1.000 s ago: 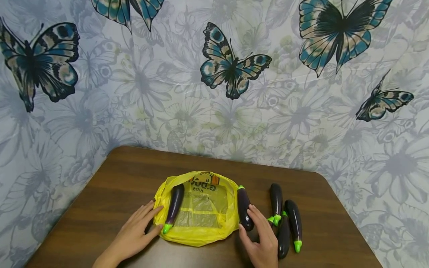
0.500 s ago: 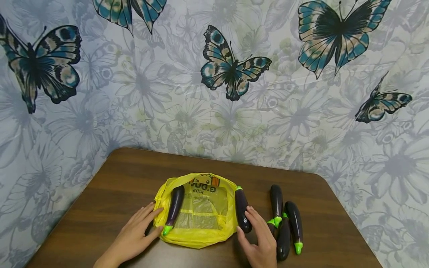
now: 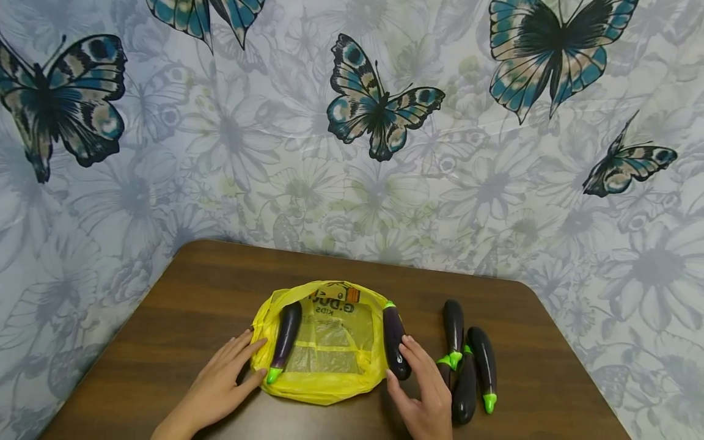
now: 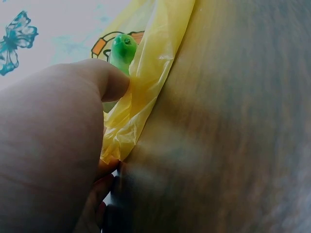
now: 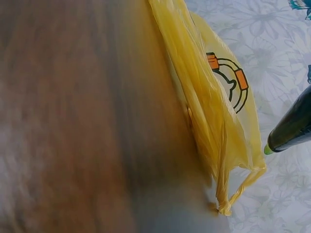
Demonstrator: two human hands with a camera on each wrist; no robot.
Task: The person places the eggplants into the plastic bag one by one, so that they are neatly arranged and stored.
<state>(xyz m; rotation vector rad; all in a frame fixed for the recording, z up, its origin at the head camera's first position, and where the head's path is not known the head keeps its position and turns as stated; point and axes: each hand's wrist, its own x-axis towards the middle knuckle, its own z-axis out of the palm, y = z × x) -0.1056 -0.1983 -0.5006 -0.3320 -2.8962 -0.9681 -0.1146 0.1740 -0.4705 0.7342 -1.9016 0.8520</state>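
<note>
A yellow plastic bag (image 3: 324,391) lies spread with its mouth facing up on the table. One purple eggplant (image 3: 286,336) with a green cap rests inside, along its left side. My left hand (image 3: 222,379) holds the bag's left rim; in the left wrist view the thumb (image 4: 114,82) lies over the yellow film, beside a green cap. At the opposite rim, my right hand (image 3: 423,391) grips the lower end of a second eggplant (image 3: 393,342), whose green tip overlaps the bag's edge. The right wrist view shows this eggplant (image 5: 294,124) beyond the bag, with the hand out of sight.
Several more eggplants (image 3: 482,366) lie in a cluster to the right of my right hand. The brown wooden table (image 3: 220,275) has rounded far corners and backs onto a wall (image 3: 247,183) covered in flowers and butterflies.
My right hand and its eggplant have shifted slightly left, so the eggplant now overlaps the bag's right rim. The left hand and the first eggplant have stayed put.
</note>
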